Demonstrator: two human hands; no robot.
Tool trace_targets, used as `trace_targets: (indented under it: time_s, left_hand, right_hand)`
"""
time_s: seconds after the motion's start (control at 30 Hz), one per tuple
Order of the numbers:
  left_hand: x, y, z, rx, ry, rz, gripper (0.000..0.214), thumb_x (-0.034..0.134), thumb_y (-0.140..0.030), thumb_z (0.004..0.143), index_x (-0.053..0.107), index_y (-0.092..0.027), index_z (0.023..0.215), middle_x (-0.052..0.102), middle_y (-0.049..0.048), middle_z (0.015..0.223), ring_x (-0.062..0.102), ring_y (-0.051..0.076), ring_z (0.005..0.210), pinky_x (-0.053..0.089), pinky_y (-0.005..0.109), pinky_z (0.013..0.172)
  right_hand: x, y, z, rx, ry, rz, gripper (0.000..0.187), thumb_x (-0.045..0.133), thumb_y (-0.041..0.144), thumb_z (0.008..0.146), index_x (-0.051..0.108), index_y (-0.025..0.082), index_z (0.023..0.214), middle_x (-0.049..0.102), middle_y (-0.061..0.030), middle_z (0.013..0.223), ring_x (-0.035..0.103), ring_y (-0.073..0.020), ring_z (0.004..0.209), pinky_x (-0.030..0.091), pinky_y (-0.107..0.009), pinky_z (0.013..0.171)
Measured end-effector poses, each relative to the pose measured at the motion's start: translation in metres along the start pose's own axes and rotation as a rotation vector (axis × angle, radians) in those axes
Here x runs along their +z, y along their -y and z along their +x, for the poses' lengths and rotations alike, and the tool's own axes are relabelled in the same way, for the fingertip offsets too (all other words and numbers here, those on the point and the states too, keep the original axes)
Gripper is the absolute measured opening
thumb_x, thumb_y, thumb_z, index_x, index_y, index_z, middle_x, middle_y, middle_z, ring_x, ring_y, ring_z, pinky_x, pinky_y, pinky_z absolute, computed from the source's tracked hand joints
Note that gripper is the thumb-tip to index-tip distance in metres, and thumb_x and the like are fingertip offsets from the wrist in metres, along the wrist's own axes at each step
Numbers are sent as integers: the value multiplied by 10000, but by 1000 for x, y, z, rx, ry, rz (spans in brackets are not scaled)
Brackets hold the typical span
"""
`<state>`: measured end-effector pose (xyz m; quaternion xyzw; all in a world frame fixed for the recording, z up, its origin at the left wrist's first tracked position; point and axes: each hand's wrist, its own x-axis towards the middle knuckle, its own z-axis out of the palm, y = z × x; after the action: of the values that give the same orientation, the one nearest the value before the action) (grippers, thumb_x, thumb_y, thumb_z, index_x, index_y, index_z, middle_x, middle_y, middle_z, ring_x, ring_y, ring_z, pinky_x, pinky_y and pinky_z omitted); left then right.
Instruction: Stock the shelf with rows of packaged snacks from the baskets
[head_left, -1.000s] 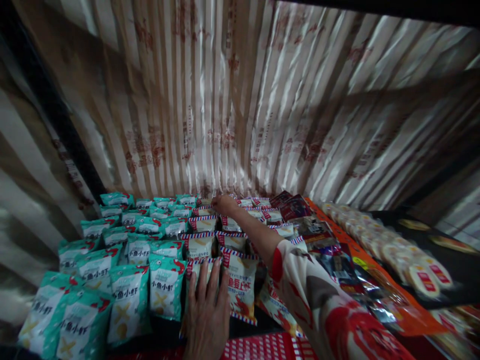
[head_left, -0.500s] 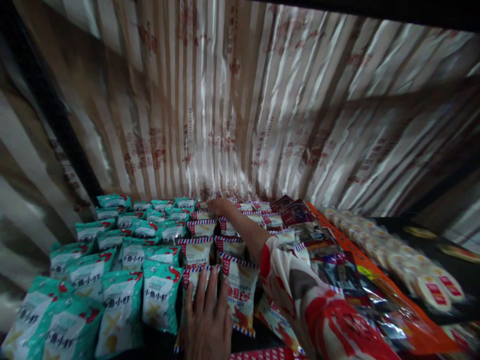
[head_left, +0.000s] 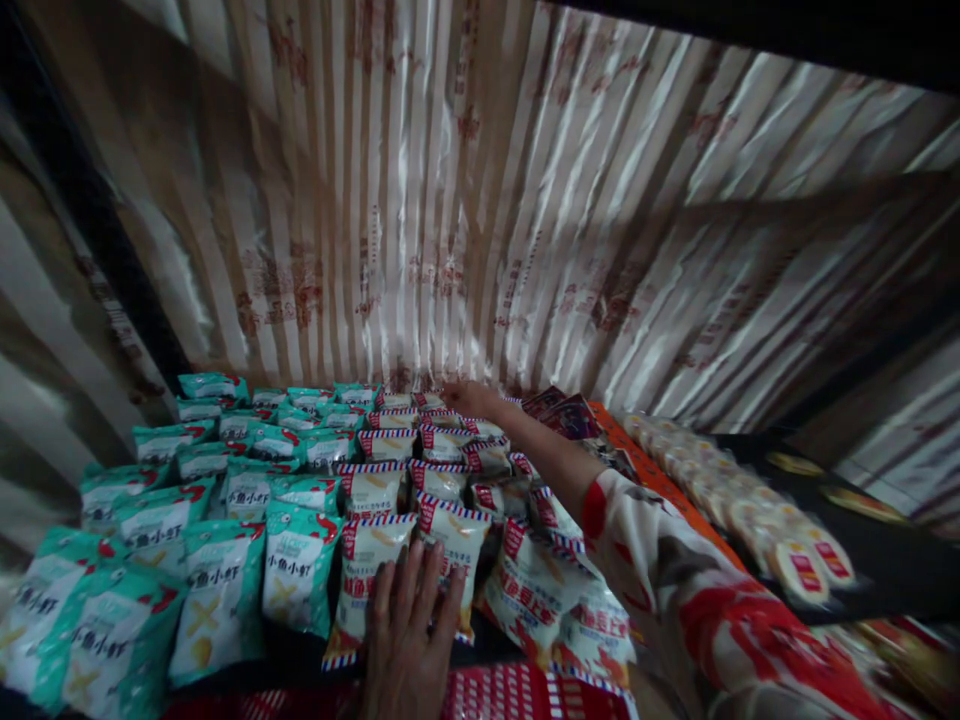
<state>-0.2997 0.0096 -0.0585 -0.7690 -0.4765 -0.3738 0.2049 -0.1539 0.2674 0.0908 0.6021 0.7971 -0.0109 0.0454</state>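
My left hand (head_left: 409, 640) lies flat, fingers spread, on the two front cream snack packets with red-and-blue striped edges (head_left: 442, 545). My right arm, in a red-and-white patterned sleeve, reaches over the rows to the back. My right hand (head_left: 469, 397) rests there on the rearmost striped packets against the wall; its fingers are blurred and partly hidden. Rows of teal snack packets (head_left: 289, 565) stand upright to the left of the striped rows.
A shiny striped foil sheet (head_left: 450, 200) lines the back wall. Dark packets (head_left: 562, 412) and an orange strip (head_left: 660, 480) lie right of my arm, then a row of round yellow-wrapped items (head_left: 757, 515). A red mesh basket edge (head_left: 517, 695) shows at the bottom.
My right hand has shifted right along the back row, and my arm now lies further right. The striped packets under the arm show more. My left hand stays on the front packets.
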Motion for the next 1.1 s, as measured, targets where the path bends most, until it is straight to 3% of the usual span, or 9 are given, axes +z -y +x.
trace_targets:
  time_s: [0.17, 0.33, 0.57, 0.67, 0.8, 0.97, 1.1]
  left_hand:
    - [-5, -15, 8, 9, 46, 3, 493, 604, -411, 777, 515, -298, 1248, 436, 27, 1395, 260, 266, 1347, 152, 466, 1115]
    - [3, -25, 12, 5, 108, 87, 509, 606, -401, 776, 499, -279, 1259, 405, 41, 1416, 303, 273, 1325, 239, 467, 1079]
    - [12, -18, 9, -39, 81, 96, 479, 608, -344, 775, 517, -246, 1235, 434, 64, 1394, 314, 270, 1322, 267, 456, 1073]
    - [13, -19, 11, -48, 54, 64, 451, 586, -309, 790, 523, -235, 1230, 451, 72, 1379, 327, 250, 1317, 261, 443, 1081]
    - [12, -22, 16, -55, 52, 20, 453, 560, -309, 808, 507, -230, 1251, 458, 69, 1373, 338, 245, 1310, 254, 435, 1085]
    - [9, -26, 17, -71, 67, 1, 501, 563, -352, 802, 477, -238, 1282, 412, 78, 1406, 324, 260, 1315, 273, 434, 1070]
    - [11, -27, 17, -56, 76, 2, 517, 572, -363, 795, 468, -251, 1289, 401, 74, 1414, 326, 260, 1314, 252, 444, 1079]
  right_hand:
    - [1, -15, -31, -251, 79, 69, 328, 492, 276, 855, 623, 235, 1153, 695, -9, 1030, 640, -146, 886, 438, -191, 735]
    - [4, -2, -43, -298, 83, -13, 279, 502, 254, 824, 689, 245, 1032, 711, -10, 969, 645, -169, 870, 438, -211, 703]
    - [14, 14, -35, -268, -39, -25, 301, 455, 272, 844, 680, 283, 1044, 697, -7, 1034, 633, -186, 949, 450, -236, 774]
    - [14, 2, -29, -235, -52, -13, 315, 423, 307, 885, 639, 294, 1113, 681, -13, 1076, 622, -179, 980, 454, -239, 798]
    - [13, -22, -21, -109, -62, -96, 302, 418, 279, 897, 658, 253, 1077, 680, -93, 1052, 613, -229, 996, 464, -320, 823]
    - [20, -26, -8, -166, -41, -108, 295, 418, 315, 905, 648, 301, 1089, 674, -56, 1078, 574, -208, 1070, 444, -307, 870]
    - [29, -15, 2, -193, -12, -100, 320, 464, 394, 874, 655, 263, 1095, 685, -70, 1052, 589, -226, 1048, 455, -308, 852]
